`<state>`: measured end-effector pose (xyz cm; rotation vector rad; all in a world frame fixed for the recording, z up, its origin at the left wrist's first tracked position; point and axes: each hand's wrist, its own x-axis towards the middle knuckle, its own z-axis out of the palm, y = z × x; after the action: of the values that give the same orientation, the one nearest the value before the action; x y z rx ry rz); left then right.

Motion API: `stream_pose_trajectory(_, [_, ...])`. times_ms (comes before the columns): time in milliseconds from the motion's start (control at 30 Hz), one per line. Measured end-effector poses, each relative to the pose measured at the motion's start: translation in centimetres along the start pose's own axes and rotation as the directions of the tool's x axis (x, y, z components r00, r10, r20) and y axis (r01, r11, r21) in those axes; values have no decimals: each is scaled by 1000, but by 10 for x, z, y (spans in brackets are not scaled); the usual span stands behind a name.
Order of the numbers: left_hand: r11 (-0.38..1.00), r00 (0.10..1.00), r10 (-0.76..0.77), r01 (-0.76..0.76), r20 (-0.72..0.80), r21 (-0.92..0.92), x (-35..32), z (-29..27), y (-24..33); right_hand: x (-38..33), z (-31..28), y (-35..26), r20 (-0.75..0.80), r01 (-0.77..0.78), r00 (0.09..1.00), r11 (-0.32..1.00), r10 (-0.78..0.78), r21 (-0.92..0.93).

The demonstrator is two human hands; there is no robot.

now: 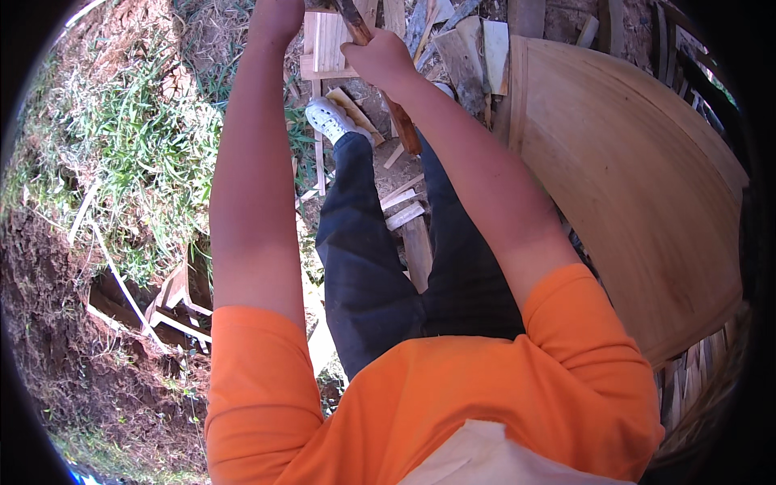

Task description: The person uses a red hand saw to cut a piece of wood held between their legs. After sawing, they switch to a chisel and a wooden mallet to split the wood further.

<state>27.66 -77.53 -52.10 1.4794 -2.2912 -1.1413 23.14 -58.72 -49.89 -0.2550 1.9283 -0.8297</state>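
My right hand is wrapped round a brown wooden handle. The handle slants from the upper edge down towards my legs, and its far end lies outside the picture, so what tool it belongs to does not show. At the upper edge, left of the handle, my left hand is only partly visible and its fingers are cut off. Between and just below the hands is a pale wooden block or frame with a ridged face, low among the wood scraps.
A large curved-looking wooden panel stands at my right. Boards and offcuts lie ahead, with smaller scraps between my legs. My white clog is beside them. Grass and an angular frame-like object are at left.
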Motion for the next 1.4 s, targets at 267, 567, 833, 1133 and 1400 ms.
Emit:
stream_pose_trajectory(267, [990,967,138,-127,214,-66,-1,-12,13,-28,-32,-16,163,-172,981,846,103,505])
stream_pose_trajectory(567, [996,934,22,10,356,-89,-5,-13,32,-7,-15,3,-94,52,994,999,-50,13])
stream_pose_trajectory(833, [993,928,102,-74,358,-91,-11,-23,39,-35,-14,-4,-146,175,975,984,-168,37])
stream_pose_trajectory(1133, [997,959,58,-41,278,-66,-12,-14,24,0,-16,5,-139,55,989,995,-43,87])
stream_pose_trajectory(1400, [990,972,136,-139,193,-2,-16,-7,22,29,-12,50,-98,30,993,930,-71,-366])
